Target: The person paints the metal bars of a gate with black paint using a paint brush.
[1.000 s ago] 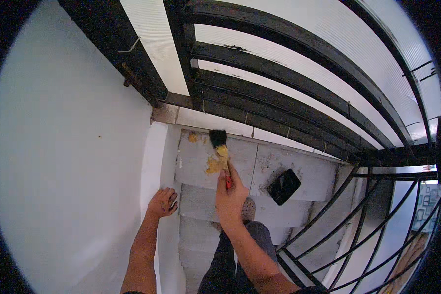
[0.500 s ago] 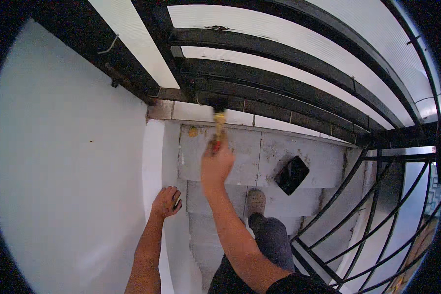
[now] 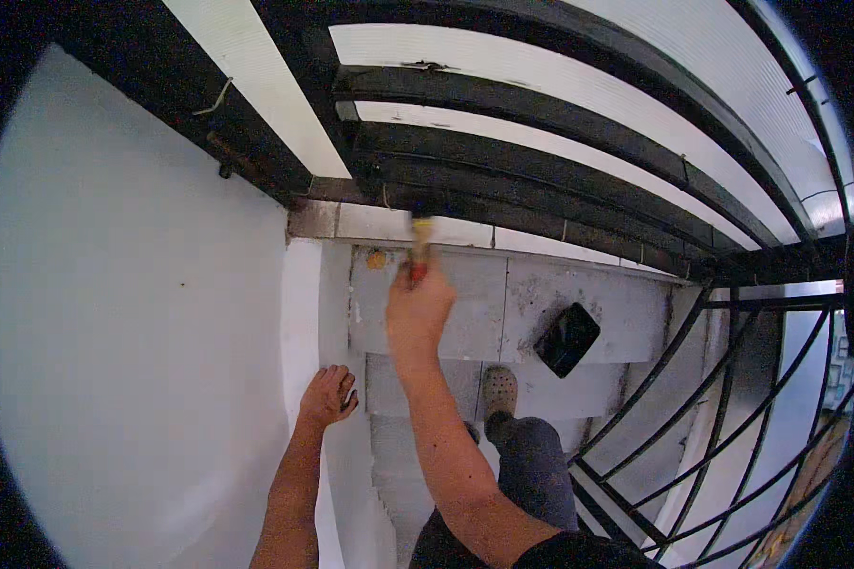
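Note:
In my right hand [image 3: 421, 308] is a paintbrush [image 3: 421, 229], its handle red near my fingers, with a yellowish band and dark bristles. The bristles meet the lowest bar of the black metal railing [image 3: 531, 216]; they blend into the dark bar, so their exact contact is hard to see. My left hand [image 3: 328, 394] rests on the white ledge [image 3: 301, 313] at the side wall, fingers bent over its edge, dark smudges on them, holding nothing I can see. A black tray [image 3: 567, 339] with a dark, shiny inside lies on a grey step to the right.
Grey tiled steps [image 3: 427, 379] descend toward me, and my foot in a brown clog [image 3: 499, 391] stands on one. To the right rises a black curved-bar gate [image 3: 693, 427]. A white wall [image 3: 142, 313] fills the left. An orange-yellow spot [image 3: 377, 259] marks the upper step.
The brush has shifted slightly left along the bar's lower edge. My left hand stays on the ledge, and the whole view has moved a little.

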Tool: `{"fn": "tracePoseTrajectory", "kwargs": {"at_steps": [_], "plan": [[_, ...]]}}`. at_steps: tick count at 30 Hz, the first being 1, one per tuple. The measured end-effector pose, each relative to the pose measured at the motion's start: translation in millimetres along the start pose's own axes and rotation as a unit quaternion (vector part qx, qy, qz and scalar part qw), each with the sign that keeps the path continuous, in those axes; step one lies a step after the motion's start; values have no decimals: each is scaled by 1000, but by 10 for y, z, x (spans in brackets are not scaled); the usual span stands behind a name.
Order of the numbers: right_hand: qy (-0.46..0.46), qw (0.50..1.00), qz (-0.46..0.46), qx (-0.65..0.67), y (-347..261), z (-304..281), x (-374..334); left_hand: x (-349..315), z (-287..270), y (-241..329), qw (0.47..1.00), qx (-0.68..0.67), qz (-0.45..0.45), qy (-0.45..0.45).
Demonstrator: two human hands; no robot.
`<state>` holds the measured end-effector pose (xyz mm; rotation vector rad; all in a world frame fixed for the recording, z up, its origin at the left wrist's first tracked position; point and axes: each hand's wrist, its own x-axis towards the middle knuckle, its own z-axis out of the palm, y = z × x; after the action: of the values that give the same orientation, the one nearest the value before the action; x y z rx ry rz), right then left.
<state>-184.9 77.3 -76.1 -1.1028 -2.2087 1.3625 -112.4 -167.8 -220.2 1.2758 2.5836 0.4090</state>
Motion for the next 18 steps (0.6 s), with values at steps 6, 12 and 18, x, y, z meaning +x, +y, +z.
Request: {"fn": "tracePoseTrajectory", "kwargs": {"at_steps": [6,12,18], "plan": [[144,984,81,62,41,-357,105,-87,-5,-45,998,20,-26,-52],[-17,999,34,6,210,-226,53,-76,38,-66,999,43,-2,-14],[171,980,77,71,240,-489,146,-118,64,-72,999,37,2,-9]]}}
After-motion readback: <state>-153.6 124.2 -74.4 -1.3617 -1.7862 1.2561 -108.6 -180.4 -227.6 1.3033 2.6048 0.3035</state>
